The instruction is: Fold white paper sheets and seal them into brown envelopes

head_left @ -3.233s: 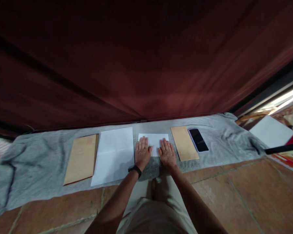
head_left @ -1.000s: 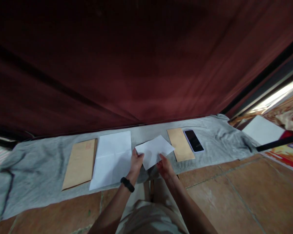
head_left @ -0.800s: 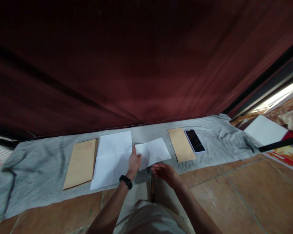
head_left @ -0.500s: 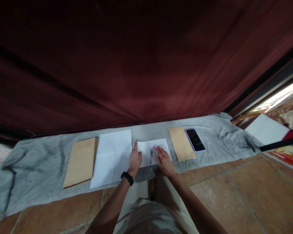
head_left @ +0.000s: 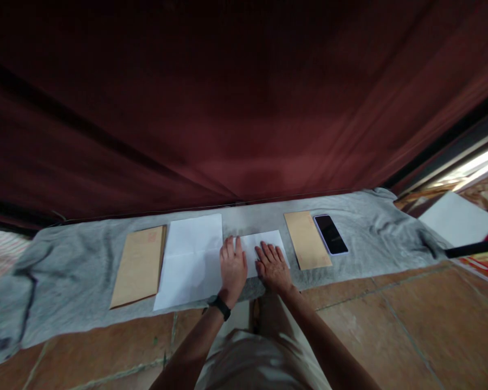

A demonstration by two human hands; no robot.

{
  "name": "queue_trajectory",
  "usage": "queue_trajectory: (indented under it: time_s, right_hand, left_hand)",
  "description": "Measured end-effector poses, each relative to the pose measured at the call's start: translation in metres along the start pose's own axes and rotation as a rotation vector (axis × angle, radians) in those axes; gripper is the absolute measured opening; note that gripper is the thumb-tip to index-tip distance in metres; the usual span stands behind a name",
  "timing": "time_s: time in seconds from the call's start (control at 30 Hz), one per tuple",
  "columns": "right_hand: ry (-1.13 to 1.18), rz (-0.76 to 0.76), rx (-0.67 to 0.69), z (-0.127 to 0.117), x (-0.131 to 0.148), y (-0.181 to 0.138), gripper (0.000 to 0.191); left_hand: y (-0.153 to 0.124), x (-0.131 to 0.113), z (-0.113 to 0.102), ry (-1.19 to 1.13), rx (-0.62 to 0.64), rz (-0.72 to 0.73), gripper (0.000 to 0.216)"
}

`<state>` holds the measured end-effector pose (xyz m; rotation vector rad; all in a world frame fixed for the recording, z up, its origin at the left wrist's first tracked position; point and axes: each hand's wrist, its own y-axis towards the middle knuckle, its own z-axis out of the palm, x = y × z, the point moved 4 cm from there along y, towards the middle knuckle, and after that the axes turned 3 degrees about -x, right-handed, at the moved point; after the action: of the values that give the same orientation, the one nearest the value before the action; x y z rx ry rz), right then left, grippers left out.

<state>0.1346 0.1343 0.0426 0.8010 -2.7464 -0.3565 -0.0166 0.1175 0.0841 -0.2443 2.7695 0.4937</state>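
Observation:
A folded sheet of white paper [head_left: 250, 245] lies in front of me on a grey cloth. My left hand [head_left: 233, 266], with a dark watch on the wrist, rests flat over its left end. On the right half of the folded paper my right hand [head_left: 273, 266] presses down with fingers spread. Both hands cover part of the paper. Just left of it lies a stack of larger white sheets [head_left: 191, 260] with fold creases. A brown envelope [head_left: 308, 241] sits to the right of my right hand.
A stack of brown envelopes [head_left: 138, 265] lies at the left. A phone [head_left: 331, 234] is beside the single envelope. The grey cloth [head_left: 81, 271] covers a narrow ledge against a dark red curtain [head_left: 244, 135]. Tiled floor [head_left: 361, 319] runs below; a white board [head_left: 457, 219] stands far right.
My left hand has turned from gripping the paper's left edge to lying flat on it. That raised edge is now down. My right hand has spread its fingers on the paper.

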Motion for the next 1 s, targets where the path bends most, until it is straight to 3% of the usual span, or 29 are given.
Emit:
queue_trajectory:
  time_s: [0.1, 0.17, 0.33, 0.63, 0.8, 1.0]
  right_hand:
    - [-0.007, -0.029, 0.022, 0.001, 0.001, -0.002, 0.053]
    - [0.002, -0.043, 0.033, 0.001, 0.001, -0.003, 0.057]
    - [0.086, -0.015, 0.024, 0.000, 0.000, -0.002, 0.062]
    - [0.132, 0.096, -0.021, 0.001, -0.011, -0.007, 0.050]
    - [0.134, 0.198, -0.051, 0.004, -0.011, 0.007, 0.050]
    - [0.207, 0.019, -0.011, 0.019, 0.019, 0.043, 0.046]
  left_hand:
    - [-0.008, -0.029, 0.021, -0.086, 0.087, 0.249, 0.050]
    - [-0.010, -0.038, 0.038, -0.109, 0.169, 0.298, 0.051]
    - [-0.002, -0.035, 0.055, -0.068, 0.241, 0.285, 0.056]
    - [-0.008, 0.002, 0.042, 0.095, 0.197, 0.157, 0.057]
    - [-0.011, 0.008, 0.041, 0.112, 0.178, 0.136, 0.058]
    - [-0.012, 0.009, 0.048, 0.158, 0.184, 0.147, 0.058]
